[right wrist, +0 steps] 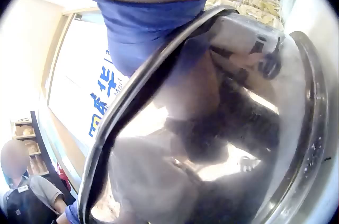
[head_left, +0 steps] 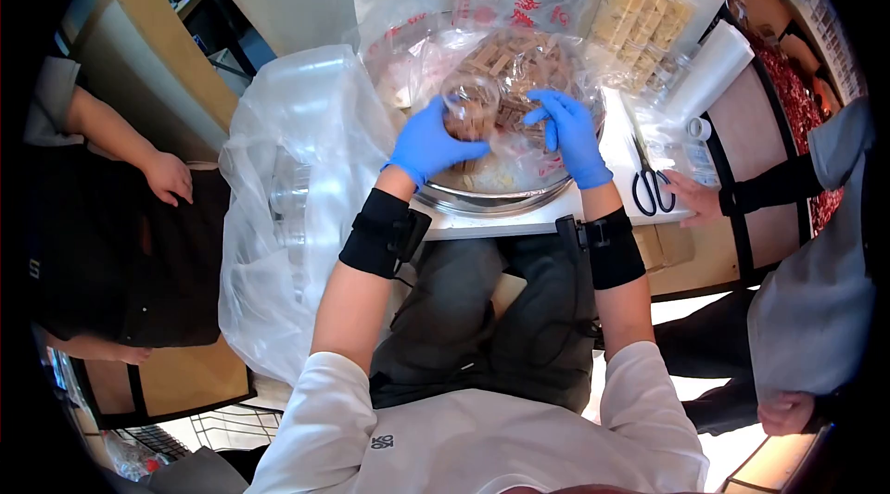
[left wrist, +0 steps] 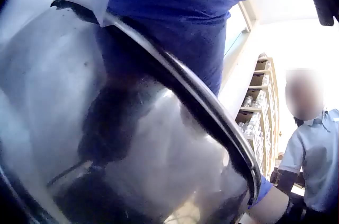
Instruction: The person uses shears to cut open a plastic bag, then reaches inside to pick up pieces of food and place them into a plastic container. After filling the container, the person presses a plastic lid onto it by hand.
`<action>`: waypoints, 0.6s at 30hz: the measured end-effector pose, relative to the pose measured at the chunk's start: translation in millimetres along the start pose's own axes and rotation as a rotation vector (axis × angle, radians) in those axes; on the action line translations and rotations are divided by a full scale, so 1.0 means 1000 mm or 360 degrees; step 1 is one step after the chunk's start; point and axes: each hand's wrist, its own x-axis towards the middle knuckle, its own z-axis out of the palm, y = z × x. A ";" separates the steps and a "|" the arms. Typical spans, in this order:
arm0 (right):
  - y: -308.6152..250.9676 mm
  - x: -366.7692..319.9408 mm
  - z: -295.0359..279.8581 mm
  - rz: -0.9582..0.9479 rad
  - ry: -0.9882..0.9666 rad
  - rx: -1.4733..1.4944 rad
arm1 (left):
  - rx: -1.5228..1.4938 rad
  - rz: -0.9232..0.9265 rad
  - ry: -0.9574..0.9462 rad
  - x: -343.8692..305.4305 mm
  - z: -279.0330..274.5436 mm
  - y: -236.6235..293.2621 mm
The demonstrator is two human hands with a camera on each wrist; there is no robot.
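Note:
A large metal bowl (head_left: 501, 201) holds many brown strip-like pieces (head_left: 530, 63) among clear plastic bags. Over its left part the blue-gloved left hand (head_left: 434, 144) grips a clear round container (head_left: 471, 107) with brown pieces in it. The blue-gloved right hand (head_left: 573, 137) is over the bowl's right part, its fingers bent toward the brown pieces; whether it pinches one cannot be told. Both wrist views show mostly the bowl's shiny outer wall (left wrist: 159, 150), (right wrist: 212, 128), with the glove cuffs (left wrist: 164, 28), (right wrist: 143, 33) beyond the rim and the fingers hidden.
A big clear bag of empty containers (head_left: 297, 216) stands left of the bowl. Black-handled scissors (head_left: 646, 181), a plastic roll (head_left: 712, 72) and stacked filled tubs (head_left: 640, 17) are on the right. Another person's hand (head_left: 695, 197) rests beside the scissors; someone else stands at left.

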 end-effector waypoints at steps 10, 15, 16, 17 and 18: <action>-0.001 -0.003 -0.002 -0.0050 0.0101 0.0168 | 0.0203 0.0230 -0.0109 -0.008 0.004 0.008; 0.005 0.000 0.006 0.0082 -0.0347 -0.0319 | 0.0128 0.0270 -0.0352 -0.003 0.011 0.009; 0.004 0.003 0.004 0.0174 -0.0441 -0.0367 | 0.0032 0.0359 -0.0364 -0.003 0.013 0.006; 0.004 0.002 0.004 0.0173 -0.0430 -0.0362 | 0.0036 0.0364 -0.0374 0.000 0.016 -0.003; -0.001 -0.002 0.007 0.0212 -0.0467 -0.0319 | 0.0187 0.0451 -0.0262 0.003 0.018 -0.005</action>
